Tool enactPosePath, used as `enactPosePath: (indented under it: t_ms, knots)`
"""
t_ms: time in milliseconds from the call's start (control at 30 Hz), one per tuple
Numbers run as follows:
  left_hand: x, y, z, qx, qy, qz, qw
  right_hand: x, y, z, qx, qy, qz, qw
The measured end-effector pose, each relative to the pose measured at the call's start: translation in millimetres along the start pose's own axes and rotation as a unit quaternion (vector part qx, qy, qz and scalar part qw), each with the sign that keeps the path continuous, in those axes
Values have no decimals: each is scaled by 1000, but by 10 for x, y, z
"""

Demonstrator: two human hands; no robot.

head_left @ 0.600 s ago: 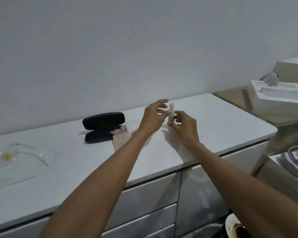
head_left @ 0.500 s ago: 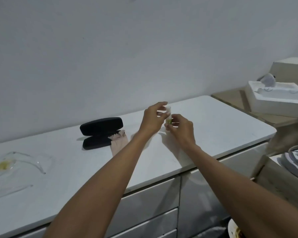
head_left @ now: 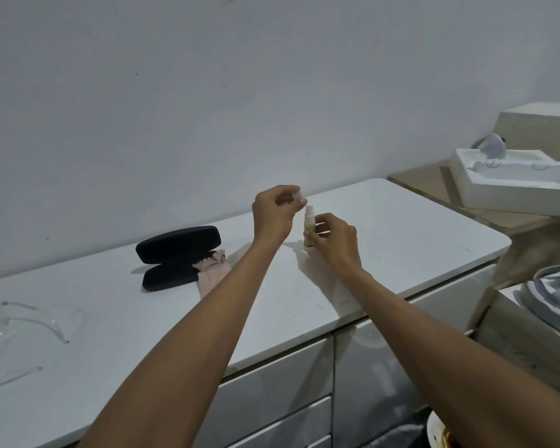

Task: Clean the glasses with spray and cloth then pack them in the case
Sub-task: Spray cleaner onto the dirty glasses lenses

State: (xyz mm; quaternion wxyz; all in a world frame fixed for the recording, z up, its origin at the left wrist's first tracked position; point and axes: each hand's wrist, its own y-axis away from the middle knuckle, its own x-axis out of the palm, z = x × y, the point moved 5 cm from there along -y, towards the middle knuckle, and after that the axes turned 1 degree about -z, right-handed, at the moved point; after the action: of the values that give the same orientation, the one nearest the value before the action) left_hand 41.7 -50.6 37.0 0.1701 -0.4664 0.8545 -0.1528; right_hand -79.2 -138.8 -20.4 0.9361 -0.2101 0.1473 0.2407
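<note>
My right hand (head_left: 335, 242) grips a small white spray bottle (head_left: 309, 225) with a green label, held upright just above the white counter (head_left: 401, 240). Its nozzle is bare. My left hand (head_left: 274, 210) is raised just above and left of the nozzle and pinches the bottle's clear cap (head_left: 296, 196). A black glasses case (head_left: 177, 255) lies open at the back of the counter, with a pinkish cloth (head_left: 212, 274) hanging out of its right end. Clear glasses (head_left: 23, 321) with a yellowish smear on one lens lie at the far left.
Drawer fronts (head_left: 288, 383) run under the counter's front edge. To the right, a white foam tray (head_left: 511, 182) sits on a wooden surface, with cardboard boxes and a grey object below it. A dish (head_left: 437, 428) shows at the bottom right.
My left hand has lifted the cap off the spray bottle and moved it up and to the left. The nozzle now shows. The right hand still holds the bottle.
</note>
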Motion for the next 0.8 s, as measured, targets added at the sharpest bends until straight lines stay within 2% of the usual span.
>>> enactPosePath:
  t_ms: [233, 400, 567, 800]
  knots:
    - [-85, 240, 301, -39, -68, 47, 996, -88, 22, -18, -7, 3, -17, 1000]
    - [-61, 390, 546, -109, -31, 63, 992, -111, 55, 1, -13, 10, -16, 1000]
    - [-43, 398, 648, -63, -139, 80, 985, -93, 53, 8, -13, 16, -10, 1000]
    - [-47, 421, 588, -42, -172, 117, 977, -88, 46, 32, 0, -13, -14, 1000]
